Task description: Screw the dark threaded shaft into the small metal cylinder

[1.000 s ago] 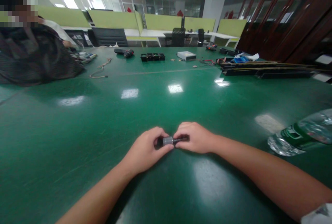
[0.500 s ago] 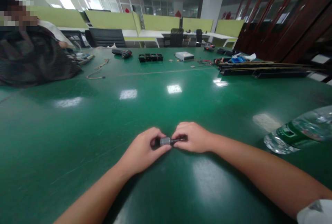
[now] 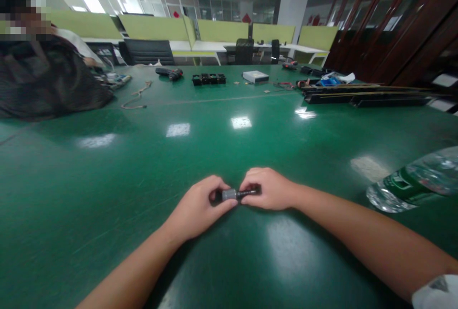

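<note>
Low over the green table, my left hand pinches the grey barrel of a small grey-and-black cylindrical piece between thumb and fingers. Its dark left end is partly hidden inside that hand. From the right side of the barrel runs a narrower black ribbed section, which my right hand holds between thumb and fingertips. The piece lies roughly level, pointing left to right, and both thumbs are close together below it. What exactly the piece is, I cannot make out.
A clear plastic bottle with a green label lies at the right on the table. Black bars, a silver box, black modules and a cable lie farther back. Left stands a dark mesh bag, a person behind it.
The whole view has shifted very slightly. Both hands keep their grip on the piece, with scarcely any visible movement of the fingers.
</note>
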The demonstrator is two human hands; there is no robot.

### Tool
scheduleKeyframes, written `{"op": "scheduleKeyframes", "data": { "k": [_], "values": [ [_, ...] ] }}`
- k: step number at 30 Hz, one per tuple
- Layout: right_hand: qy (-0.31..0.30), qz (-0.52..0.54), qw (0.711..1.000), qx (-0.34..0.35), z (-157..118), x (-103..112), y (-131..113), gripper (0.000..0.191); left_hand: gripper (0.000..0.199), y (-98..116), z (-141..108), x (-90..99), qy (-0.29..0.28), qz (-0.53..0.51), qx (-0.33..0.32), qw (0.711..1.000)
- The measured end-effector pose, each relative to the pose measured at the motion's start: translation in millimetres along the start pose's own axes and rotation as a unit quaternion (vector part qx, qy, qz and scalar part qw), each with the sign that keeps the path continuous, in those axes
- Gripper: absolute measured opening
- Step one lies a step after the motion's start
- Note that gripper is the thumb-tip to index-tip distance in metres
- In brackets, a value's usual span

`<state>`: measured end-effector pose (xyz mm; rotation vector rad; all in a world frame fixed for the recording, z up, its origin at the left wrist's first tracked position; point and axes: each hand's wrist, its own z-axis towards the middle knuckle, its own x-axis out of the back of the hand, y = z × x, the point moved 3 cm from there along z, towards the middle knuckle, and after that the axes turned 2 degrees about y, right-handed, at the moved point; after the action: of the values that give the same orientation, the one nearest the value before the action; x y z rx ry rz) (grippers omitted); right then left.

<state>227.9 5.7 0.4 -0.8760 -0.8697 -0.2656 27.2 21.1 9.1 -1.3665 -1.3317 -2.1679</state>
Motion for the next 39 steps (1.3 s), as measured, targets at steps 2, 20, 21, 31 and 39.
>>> {"op": "scheduleKeyframes", "data": {
  "k": [2, 20, 21, 31, 39],
  "values": [
    [-0.001, 0.003, 1.0, -0.004, 0.0, 0.2, 0.5, 0.013, 0.023, 0.0, -0.2, 0.1, 0.0, -0.002, -0.001, 1.0],
    [0.007, 0.01, 1.0, -0.007, -1.1, -0.7, 6.6, 0.011, 0.025, 0.3, -0.5, 0.0, 0.004, -0.005, -0.001, 1.0],
    [0.007, 0.01, 1.0, -0.006, -1.2, -0.9, 7.1, 0.011, 0.025, 0.3, -0.6, 0.0, 0.004, -0.004, -0.001, 1.0],
    [0.007, 0.009, 1.0, -0.002, -1.6, 0.5, 6.7, 0.009, 0.026, 0.9, -1.2, 1.5, 0.006, -0.001, 0.0, 1.0],
    [0.009, 0.0, 1.0, 0.007, -2.2, 4.6, 6.8, 0.007, 0.025, 0.6, -1.4, 1.2, 0.001, -0.004, 0.002, 1.0]
  ]
}}
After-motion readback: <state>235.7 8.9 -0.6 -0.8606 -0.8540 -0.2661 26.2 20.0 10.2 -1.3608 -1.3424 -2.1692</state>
